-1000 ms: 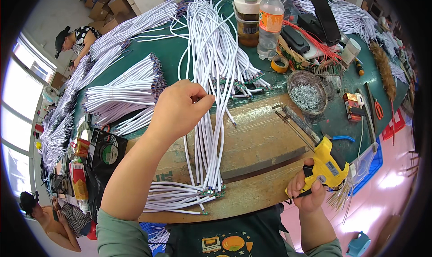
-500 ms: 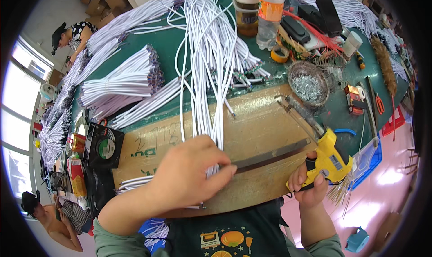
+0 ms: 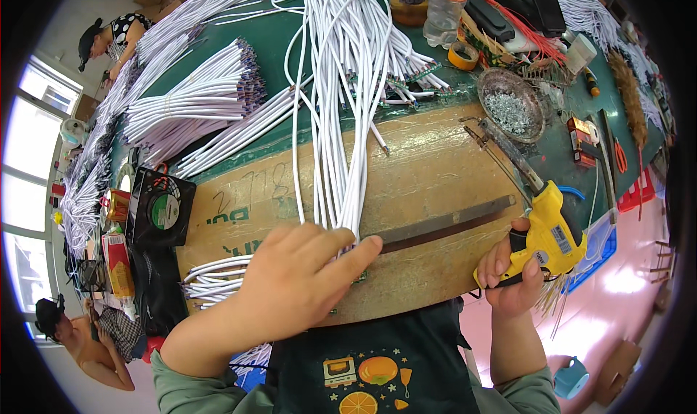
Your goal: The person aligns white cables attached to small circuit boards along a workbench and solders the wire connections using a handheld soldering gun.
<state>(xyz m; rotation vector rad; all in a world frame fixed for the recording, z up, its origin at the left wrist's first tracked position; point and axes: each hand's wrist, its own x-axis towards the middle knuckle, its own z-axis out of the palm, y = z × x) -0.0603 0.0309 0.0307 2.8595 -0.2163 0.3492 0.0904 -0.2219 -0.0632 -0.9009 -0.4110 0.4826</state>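
My left hand (image 3: 290,280) is closed round the near ends of a bunch of white cables (image 3: 348,145). Its thumb lies against the forefinger, and the gripped part is mostly hidden. A small green-tipped end shows just under the fingers. To the right, my right hand (image 3: 508,276) grips the handle of a yellow soldering gun (image 3: 555,225), its metal tip tilted up and away to the left. Between the hands a dark flat metal strip (image 3: 450,223) lies on a brown cardboard sheet (image 3: 414,283). More white cables (image 3: 214,280) lie beside my left wrist.
A rubber-banded cable bundle (image 3: 189,105) and a black fan (image 3: 163,211) are at the left. Beyond the gun stand a bowl (image 3: 539,124) of silvery bits, orange tape (image 3: 462,56) and a bottle (image 3: 444,22). Two other people work at the left edge.
The view has tilted, so the table sits higher in the picture. My left hand has turned slightly, and green-tipped ends now show below its fingers. My right hand keeps hold of the soldering gun.
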